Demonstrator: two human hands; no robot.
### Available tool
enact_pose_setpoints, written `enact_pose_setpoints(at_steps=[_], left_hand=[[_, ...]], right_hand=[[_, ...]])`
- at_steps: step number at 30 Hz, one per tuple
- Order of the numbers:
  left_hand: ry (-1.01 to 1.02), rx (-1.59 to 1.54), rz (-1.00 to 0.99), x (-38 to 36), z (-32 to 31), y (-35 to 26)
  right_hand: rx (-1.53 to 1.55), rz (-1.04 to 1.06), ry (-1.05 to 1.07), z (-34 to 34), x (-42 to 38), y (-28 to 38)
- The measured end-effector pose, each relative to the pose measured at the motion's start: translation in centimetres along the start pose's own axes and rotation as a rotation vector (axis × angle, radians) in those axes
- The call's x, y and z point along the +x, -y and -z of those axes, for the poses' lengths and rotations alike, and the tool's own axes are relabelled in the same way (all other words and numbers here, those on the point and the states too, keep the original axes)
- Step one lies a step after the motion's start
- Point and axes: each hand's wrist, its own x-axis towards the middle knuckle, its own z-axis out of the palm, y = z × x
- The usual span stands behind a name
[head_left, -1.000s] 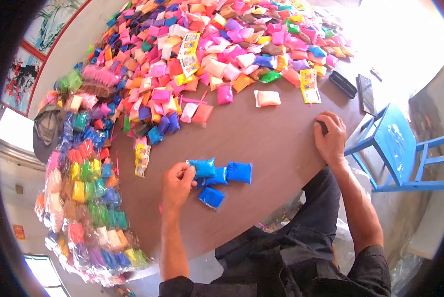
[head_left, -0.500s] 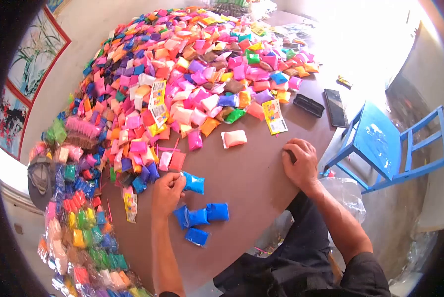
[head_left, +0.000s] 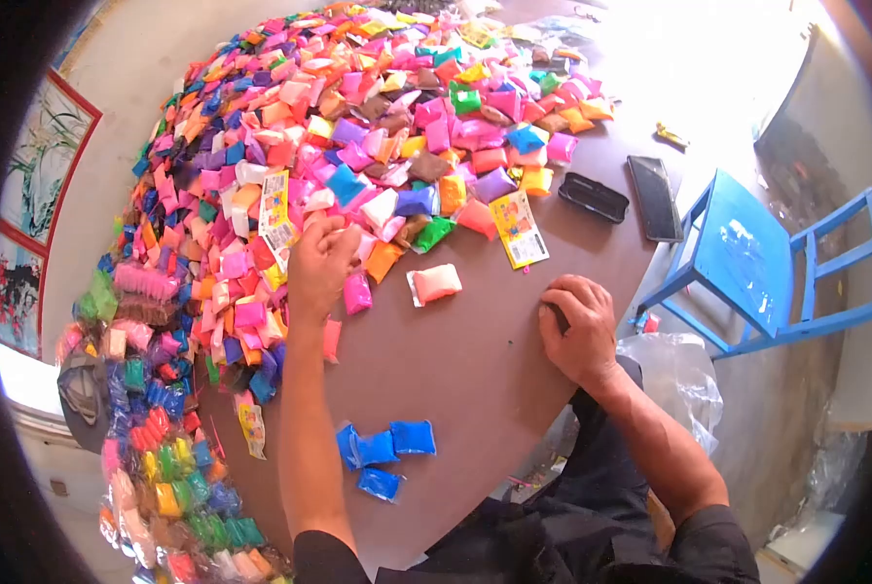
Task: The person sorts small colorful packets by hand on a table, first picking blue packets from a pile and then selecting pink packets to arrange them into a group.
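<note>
My left hand (head_left: 321, 261) is raised over the near edge of a large heap of small coloured packets (head_left: 290, 127), its fingers loosely bent and apart, with nothing seen in them. Just beyond it a light blue packet (head_left: 345, 183) is on the heap. My right hand (head_left: 579, 329) rests on the brown table (head_left: 455, 370), fingers bent and thumb apart, holding nothing that I can see. Several blue packets (head_left: 378, 448) lie together near my left forearm. A single peach packet (head_left: 437, 283) lies between my hands.
Yellow printed cards (head_left: 519, 232) lie by the heap. A black open case (head_left: 593, 198) and a phone (head_left: 655, 199) are at the right table edge, beside a blue chair (head_left: 743, 253). Clear bags of packets (head_left: 173, 467) line the left side.
My left hand has moved up and away from the blue packets and let go of a light blue packet, now on the heap. My right hand stays on the table. The view has shifted slightly.
</note>
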Motion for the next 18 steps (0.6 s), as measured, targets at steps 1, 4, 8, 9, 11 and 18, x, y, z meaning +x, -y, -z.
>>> enact_pose_setpoints(at_steps=[1,4,8,9,11,18], left_hand=[[-0.026,0.200,-0.121,0.4,-1.1,-1.0],[-0.091,0.640,-0.522,2.0,-5.5,-0.5],[-0.079,0.829,-0.703,4.8,-9.9,0.8],[-0.084,0.884,-0.682,4.8,-10.4,0.6],[-0.057,0.834,-0.632,5.1,-10.5,-0.3],[-0.151,0.426,-0.358,1.3,-3.5,-2.7]], right_hand=[[-0.001,0.006,-0.010,0.0,0.2,-0.1],[0.005,0.005,0.008,-0.1,0.0,-0.3],[-0.005,0.019,-0.011,-0.3,-0.1,-0.6],[0.000,0.009,-0.005,-0.3,-0.2,-0.5],[0.006,-0.001,-0.005,-0.3,-0.1,-0.4],[0.025,0.002,-0.028,-0.4,0.0,-0.8]])
